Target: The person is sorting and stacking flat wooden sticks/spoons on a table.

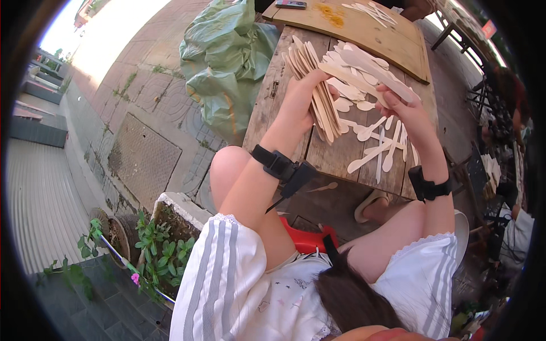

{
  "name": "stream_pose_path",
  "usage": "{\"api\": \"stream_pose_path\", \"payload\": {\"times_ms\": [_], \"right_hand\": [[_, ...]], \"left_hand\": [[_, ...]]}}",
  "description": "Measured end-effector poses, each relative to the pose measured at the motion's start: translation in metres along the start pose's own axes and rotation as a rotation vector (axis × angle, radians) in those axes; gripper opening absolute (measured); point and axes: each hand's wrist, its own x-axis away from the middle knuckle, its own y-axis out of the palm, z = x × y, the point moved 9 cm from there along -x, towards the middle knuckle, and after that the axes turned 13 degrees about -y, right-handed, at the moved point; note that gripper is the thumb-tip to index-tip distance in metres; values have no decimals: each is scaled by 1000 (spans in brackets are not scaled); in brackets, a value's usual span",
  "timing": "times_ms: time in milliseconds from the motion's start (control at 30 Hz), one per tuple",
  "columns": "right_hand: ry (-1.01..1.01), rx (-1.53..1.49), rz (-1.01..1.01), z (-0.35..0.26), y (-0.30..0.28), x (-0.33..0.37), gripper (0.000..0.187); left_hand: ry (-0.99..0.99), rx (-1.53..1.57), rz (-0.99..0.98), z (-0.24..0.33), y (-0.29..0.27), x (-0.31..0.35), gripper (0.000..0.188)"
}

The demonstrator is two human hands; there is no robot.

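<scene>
A bundle of flat wooden cutlery pieces (pixel 325 112) is gripped in my left hand (pixel 301 96), fingers wrapped round its middle. My right hand (pixel 402 108) pinches a long pale wooden cutlery piece (pixel 354 78) near one end; its other end reaches my left thumb. A second wide flat piece (pixel 382 73) lies along the right fingers, and whether they hold it too I cannot tell. Beneath and beyond both hands, a heap of loose wooden cutlery (pixel 348 91) covers part of the plank table (pixel 327 153). Several wooden spoons (pixel 392 149) lie scattered nearer to me.
A large green plastic sack (pixel 227 68) stands against the table's left side. Across the far end rests a wooden board (pixel 392 34) with a phone (pixel 291 4), yellow bits and more sticks. Potted plants (pixel 165 250) are at lower left. People and tables are at the right.
</scene>
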Motion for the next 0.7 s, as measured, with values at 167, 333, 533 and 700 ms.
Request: {"api": "stream_pose_path", "payload": {"times_ms": [167,333,533,700], "right_hand": [[4,-6,-17,4,15,0,23],[-22,18,29,10,6,-6,23],[-115,182,71,9,-22,-16,17],[-169,233,-73,-15,2,-6,17]], "left_hand": [[35,-78,50,-2,-12,-6,25],[35,-13,35,-9,-13,-13,26],[147,-61,135,7,-25,-6,29],[212,-557,157,9,0,4,26]]}}
